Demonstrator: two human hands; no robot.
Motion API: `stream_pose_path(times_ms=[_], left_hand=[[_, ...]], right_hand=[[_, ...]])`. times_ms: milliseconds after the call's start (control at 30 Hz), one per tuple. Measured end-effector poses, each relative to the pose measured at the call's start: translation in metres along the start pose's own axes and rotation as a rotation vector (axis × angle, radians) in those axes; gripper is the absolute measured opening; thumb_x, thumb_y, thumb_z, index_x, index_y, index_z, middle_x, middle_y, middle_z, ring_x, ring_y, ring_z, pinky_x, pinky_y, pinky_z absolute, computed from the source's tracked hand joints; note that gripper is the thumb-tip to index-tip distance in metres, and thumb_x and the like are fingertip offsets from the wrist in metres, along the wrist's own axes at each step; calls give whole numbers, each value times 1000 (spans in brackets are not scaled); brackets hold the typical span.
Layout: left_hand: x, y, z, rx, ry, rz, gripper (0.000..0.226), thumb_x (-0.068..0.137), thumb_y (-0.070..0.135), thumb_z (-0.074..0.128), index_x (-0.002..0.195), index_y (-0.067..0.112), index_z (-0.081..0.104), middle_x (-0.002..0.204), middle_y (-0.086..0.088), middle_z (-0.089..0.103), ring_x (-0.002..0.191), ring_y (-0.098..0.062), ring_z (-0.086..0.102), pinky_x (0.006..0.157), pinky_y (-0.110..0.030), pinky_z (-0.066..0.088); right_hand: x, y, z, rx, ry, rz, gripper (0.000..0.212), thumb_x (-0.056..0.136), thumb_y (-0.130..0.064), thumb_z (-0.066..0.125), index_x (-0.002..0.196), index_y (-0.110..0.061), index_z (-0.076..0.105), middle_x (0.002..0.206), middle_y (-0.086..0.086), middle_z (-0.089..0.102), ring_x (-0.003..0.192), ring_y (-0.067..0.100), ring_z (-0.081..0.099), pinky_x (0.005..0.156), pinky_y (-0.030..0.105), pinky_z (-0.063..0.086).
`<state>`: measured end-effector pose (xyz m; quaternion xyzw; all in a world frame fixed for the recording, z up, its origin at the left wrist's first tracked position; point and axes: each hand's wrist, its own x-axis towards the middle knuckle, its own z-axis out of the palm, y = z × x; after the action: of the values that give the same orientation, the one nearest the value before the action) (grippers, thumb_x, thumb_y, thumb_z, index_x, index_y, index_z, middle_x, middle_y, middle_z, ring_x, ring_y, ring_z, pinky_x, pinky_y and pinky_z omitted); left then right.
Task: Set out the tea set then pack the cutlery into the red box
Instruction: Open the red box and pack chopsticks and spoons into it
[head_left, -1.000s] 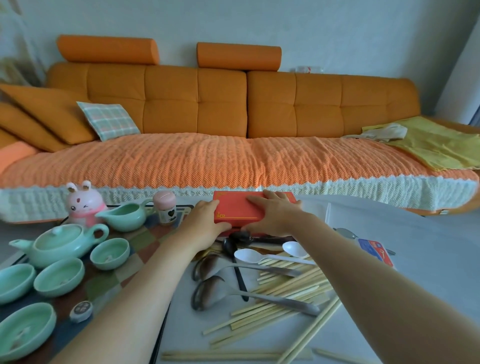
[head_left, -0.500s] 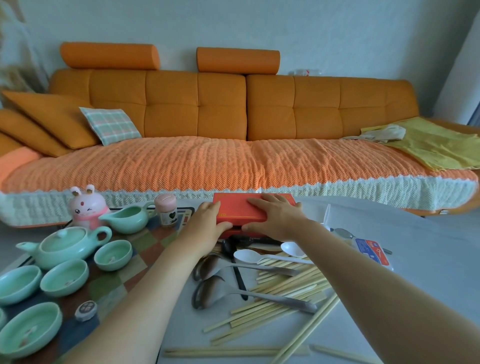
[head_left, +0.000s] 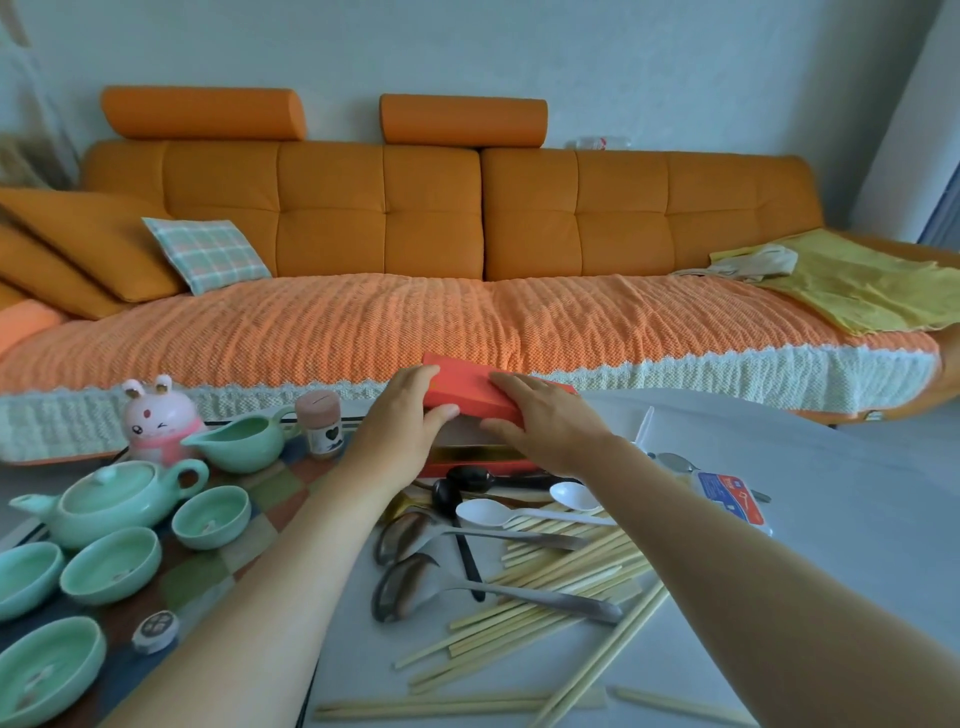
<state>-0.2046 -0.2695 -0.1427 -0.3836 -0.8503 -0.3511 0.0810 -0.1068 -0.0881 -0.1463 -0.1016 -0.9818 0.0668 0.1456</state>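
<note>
The red box lid (head_left: 462, 392) is raised off the box base (head_left: 467, 457), whose gold inner edge shows beneath. My left hand (head_left: 400, 421) grips the lid's left end, thumb under it. My right hand (head_left: 545, 421) holds the lid's right side, fingers on top. In front of the box lies the cutlery: metal spoons (head_left: 415, 582), white plastic spoons (head_left: 493, 514), black spoons (head_left: 457, 488) and several wooden chopsticks (head_left: 545, 597). The mint-green tea set stands at left: teapot (head_left: 109, 499), pitcher (head_left: 239, 447) and several cups (head_left: 109, 566).
A pink rabbit figure (head_left: 156, 421) and a small pink jar (head_left: 319, 421) stand behind the tea set on a patchwork mat (head_left: 218, 566). A plastic packet (head_left: 727, 499) lies right of the cutlery. An orange sofa (head_left: 415, 234) runs behind the white table (head_left: 857, 519).
Both hands have lifted the red lid up off the box, tilting it; the box's inside now shows beneath. The view has shifted slightly.
</note>
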Motion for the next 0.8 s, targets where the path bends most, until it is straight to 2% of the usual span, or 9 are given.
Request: stream_pose_path(times_ms=[67,167,267,333,433,500,633,733,800], left_hand=[[4,8,0,-11,71,40,39,102,28,49,137,12,51,136,-3,52,123,-19,50,93,-21,33],[4,28,5,10,42,156,39,101,26,52,138,14,51,136,-1,53,123,-16,49,94,-19,32],[3,53,11,-56,104,209,42,102,25,48,143,15,45,146,1,44,133,-13,41,101,-17,28],[0,69,15,-77,158,236,41,102,22,49,142,14,46,147,0,41,138,-13,35,105,-14,23],[-5,95,28,-96,206,277,30,99,17,53,128,15,55,130,2,48,126,-11,42,102,-16,31],[-7,112,41,-132,132,229,24,99,18,51,122,20,57,121,7,48,119,-10,43,94,-20,33],[-7,163,80,-91,-163,200,29,98,22,51,127,25,53,127,8,46,117,-12,47,89,-26,38],[-7,196,109,-21,-351,244,40,96,30,56,135,25,49,136,6,45,123,-14,47,99,-32,42],[-8,211,127,11,-470,252,57,90,41,62,142,25,43,145,5,40,131,-14,42,106,-35,39]], right_hand=[[0,-1,-4,-26,41,-111,55,101,-35,46,152,-21,28,148,4,46,127,27,50,102,44,43],[-4,2,-9,-117,114,-213,57,93,-3,53,147,-15,39,141,6,53,120,29,56,100,47,45],[-13,16,-21,-151,319,-303,50,82,3,67,130,-7,58,119,8,68,99,29,67,77,43,57],[-22,29,-36,-188,400,-283,51,75,7,72,123,-5,62,111,9,71,89,29,69,65,40,59],[-45,50,-60,-258,385,-174,46,83,6,59,127,-7,58,113,8,69,91,30,68,66,42,58],[-62,67,-70,-346,294,-61,53,86,4,50,137,-13,48,120,3,65,97,28,65,70,39,55],[-115,117,-85,-461,190,102,53,90,0,47,139,-20,44,124,-5,64,93,23,68,68,35,55],[-150,154,-94,-482,183,217,59,93,-2,46,148,-21,38,133,-6,61,100,25,68,67,32,48],[-169,174,-97,-492,176,296,59,93,-1,47,147,-21,38,129,-4,63,97,25,67,63,31,43]])
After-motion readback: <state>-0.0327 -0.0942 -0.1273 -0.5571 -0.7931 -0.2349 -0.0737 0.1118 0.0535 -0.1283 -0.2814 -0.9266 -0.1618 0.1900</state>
